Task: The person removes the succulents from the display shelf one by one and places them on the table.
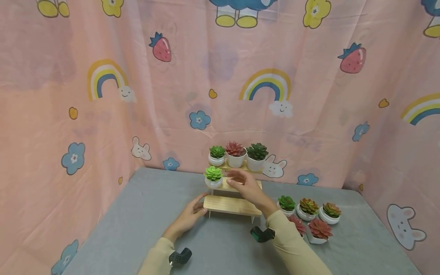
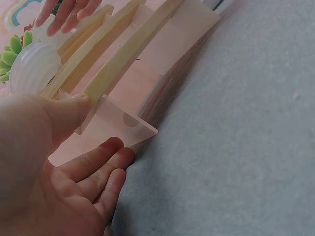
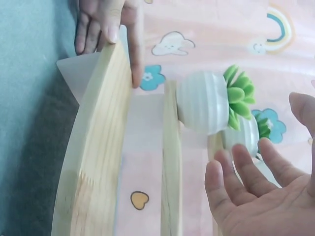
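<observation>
A three-tier display stand (image 1: 232, 205) has pale wooden shelves on translucent white supports. My left hand (image 1: 188, 215) grips the left end of its lowest shelf; in the left wrist view the thumb (image 2: 74, 110) presses the wood, with other fingers beside the support. On the middle shelf's left end sits a light green succulent (image 1: 213, 173) in a white ribbed pot (image 3: 203, 102). Just right of that pot, my right hand (image 1: 248, 187) hovers over the middle shelf, fingers spread and holding nothing. The top shelf bears a green succulent (image 1: 217, 152), a red one (image 1: 235, 149) and a dark green one (image 1: 257, 151).
Several more potted succulents stand on the grey table (image 1: 113, 229) right of the stand, among them a green one (image 1: 287, 203), an orange-green one (image 1: 308, 206) and a red one (image 1: 320, 228). A pink patterned curtain (image 1: 192, 76) hangs behind the table.
</observation>
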{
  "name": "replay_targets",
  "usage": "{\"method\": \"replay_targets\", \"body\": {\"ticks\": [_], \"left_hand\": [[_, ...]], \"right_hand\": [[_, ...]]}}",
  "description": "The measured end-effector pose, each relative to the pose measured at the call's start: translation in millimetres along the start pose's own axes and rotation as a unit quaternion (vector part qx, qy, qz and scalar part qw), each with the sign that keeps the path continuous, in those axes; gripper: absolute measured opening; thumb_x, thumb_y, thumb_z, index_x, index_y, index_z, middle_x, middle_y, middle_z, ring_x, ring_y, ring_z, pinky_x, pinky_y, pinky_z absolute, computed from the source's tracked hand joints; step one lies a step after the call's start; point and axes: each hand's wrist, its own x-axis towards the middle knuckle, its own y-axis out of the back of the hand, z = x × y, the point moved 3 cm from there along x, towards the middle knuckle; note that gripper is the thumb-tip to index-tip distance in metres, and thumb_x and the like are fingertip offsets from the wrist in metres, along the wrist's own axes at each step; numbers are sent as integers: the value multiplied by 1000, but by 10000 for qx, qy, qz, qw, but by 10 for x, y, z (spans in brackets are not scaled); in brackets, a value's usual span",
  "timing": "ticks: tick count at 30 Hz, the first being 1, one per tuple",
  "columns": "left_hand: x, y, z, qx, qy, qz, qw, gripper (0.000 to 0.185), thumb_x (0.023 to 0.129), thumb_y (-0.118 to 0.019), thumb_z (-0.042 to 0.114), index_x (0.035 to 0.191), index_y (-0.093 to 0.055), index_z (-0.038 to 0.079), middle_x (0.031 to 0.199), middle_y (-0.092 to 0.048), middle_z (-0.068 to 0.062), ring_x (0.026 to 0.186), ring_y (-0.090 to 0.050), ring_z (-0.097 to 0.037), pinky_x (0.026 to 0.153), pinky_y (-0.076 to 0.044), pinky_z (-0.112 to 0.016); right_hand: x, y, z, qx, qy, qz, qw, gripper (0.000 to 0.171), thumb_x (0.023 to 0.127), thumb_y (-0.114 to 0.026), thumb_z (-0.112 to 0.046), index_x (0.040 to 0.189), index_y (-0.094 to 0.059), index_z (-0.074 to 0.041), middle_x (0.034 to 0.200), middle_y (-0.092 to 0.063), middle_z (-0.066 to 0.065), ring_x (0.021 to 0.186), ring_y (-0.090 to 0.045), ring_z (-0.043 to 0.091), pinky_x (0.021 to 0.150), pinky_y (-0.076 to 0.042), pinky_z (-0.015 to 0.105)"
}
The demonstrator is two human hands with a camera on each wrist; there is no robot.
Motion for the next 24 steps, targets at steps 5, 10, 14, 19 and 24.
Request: {"method": "replay_targets", "body": {"ticks": [5,10,14,19,24], "left_hand": [[-2,2,-1,3,25,-40,10000,61,106,-53,19,160,-27,9,151,-45,-31,138,-49,-45,113,-41,-60],[0,4,6,-48,-17,-74,10000,61,106,-53,17,160,-26,8,152,-44,-31,139,-48,-45,114,-40,-60],[1,5,9,-31,-44,-57,10000,61,106,-53,17,160,-27,9,152,-44,-31,139,-48,-44,114,-41,-60],[0,4,7,-25,-49,-46,10000,60,106,-53,18,160,-28,10,154,-43,-30,140,-47,-44,114,-41,-60],[1,4,1,-36,-99,-65,9999,61,106,-53,19,160,-28,10,154,-43,-29,140,-47,-44,113,-41,-60]], "right_hand": [[91,-83,20,-46,-100,115,9999,50,99,-63,-16,145,-49,-1,145,-53,27,132,-53,44,106,-50,55],[162,-172,33,-100,-131,128,9998,54,98,-65,-16,146,-46,0,146,-52,27,133,-51,46,108,-47,57],[200,-233,47,-65,-99,89,9999,59,95,-67,-15,147,-44,2,145,-52,29,133,-50,46,112,-43,59],[260,-319,64,-118,-28,130,9998,61,92,-71,-11,146,-45,1,142,-55,27,130,-53,42,112,-42,59],[314,-384,87,-57,-20,156,9999,61,91,-73,-6,145,-47,1,141,-58,25,128,-56,40,112,-43,57]]}}
